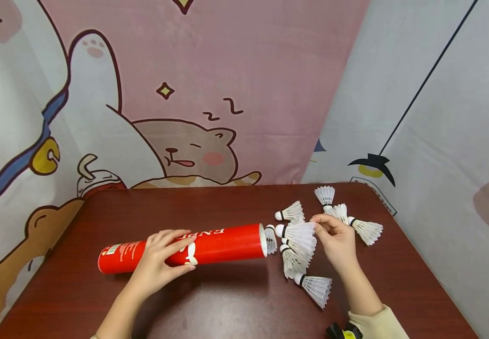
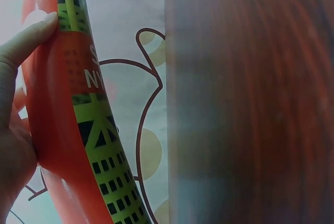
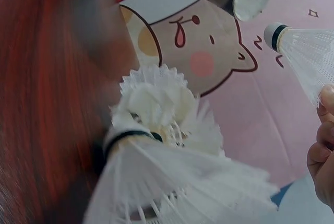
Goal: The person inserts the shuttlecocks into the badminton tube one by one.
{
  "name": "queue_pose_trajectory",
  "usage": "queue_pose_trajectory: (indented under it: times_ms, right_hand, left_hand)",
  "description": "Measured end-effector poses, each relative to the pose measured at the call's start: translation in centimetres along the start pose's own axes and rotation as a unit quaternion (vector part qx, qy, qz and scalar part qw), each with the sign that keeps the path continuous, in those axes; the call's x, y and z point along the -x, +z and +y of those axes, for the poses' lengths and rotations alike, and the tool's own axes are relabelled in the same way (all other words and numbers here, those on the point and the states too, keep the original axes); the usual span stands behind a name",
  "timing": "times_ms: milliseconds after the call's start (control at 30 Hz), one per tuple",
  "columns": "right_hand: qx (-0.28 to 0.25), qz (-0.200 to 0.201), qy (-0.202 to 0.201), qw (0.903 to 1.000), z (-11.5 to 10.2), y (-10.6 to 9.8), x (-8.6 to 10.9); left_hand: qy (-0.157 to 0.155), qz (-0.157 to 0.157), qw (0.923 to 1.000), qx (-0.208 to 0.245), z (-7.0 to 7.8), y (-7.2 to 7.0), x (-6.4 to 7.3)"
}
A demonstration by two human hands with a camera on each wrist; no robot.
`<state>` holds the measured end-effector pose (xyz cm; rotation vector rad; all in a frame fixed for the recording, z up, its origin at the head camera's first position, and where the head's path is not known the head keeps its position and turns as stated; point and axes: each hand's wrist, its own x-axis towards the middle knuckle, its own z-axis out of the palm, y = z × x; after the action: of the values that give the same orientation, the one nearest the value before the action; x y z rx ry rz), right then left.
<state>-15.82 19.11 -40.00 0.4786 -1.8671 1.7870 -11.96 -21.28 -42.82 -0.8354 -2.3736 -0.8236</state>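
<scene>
My left hand [image 1: 157, 259] grips a red cardboard tube [image 1: 227, 245] around its middle, thumb on the near side. The tube lies sideways, its right end raised a little off the table and its round mouth facing right. In the left wrist view a green-and-black printed band [image 2: 96, 130] runs along the tube. My right hand [image 1: 337, 238] pinches the skirt edge of a white shuttlecock [image 1: 297, 233]. Its cork end points left, a short way from the tube's mouth. In the right wrist view the held shuttlecock [image 3: 308, 51] hangs apart from the pile.
Several loose shuttlecocks [image 1: 292, 261] lie beneath and around my right hand. Others [image 1: 364, 229] are spread toward the table's back right corner. The dark red-brown table [image 1: 210, 306] ends at a cartoon-printed curtain [image 1: 269, 94].
</scene>
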Motion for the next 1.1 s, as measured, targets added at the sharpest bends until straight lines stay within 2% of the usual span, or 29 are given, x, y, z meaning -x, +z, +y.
queue_pose_trajectory:
  times_ms: [133, 267, 533, 767, 1100]
  right_hand:
    - [-0.015, -0.018, -0.013, 0.9996, 1.4, 0.4, 0.3]
    - [-0.015, -0.024, -0.021, 0.9994, 1.8, 0.9, 0.5]
    - [0.030, -0.032, -0.007, 0.9990, 1.3, 2.2, 0.7]
    - [0.037, -0.060, -0.018, 0.9973, -0.9, 3.8, 0.7]
    - [0.007, -0.065, -0.015, 0.9977, -0.7, 5.4, 1.2]
  left_hand:
    - [0.001, 0.000, 1.0000, 0.000, 0.0, 0.0, 0.0]
    - [0.001, 0.001, 1.0000, 0.001, 0.0, 0.1, 0.0]
    - [0.002, -0.001, 1.0000, 0.003, 0.0, 0.1, 0.0]
    - [0.003, 0.003, 1.0000, 0.001, 0.0, 0.1, 0.1]
    - [0.008, 0.005, 1.0000, 0.002, 0.0, 0.2, 0.1]
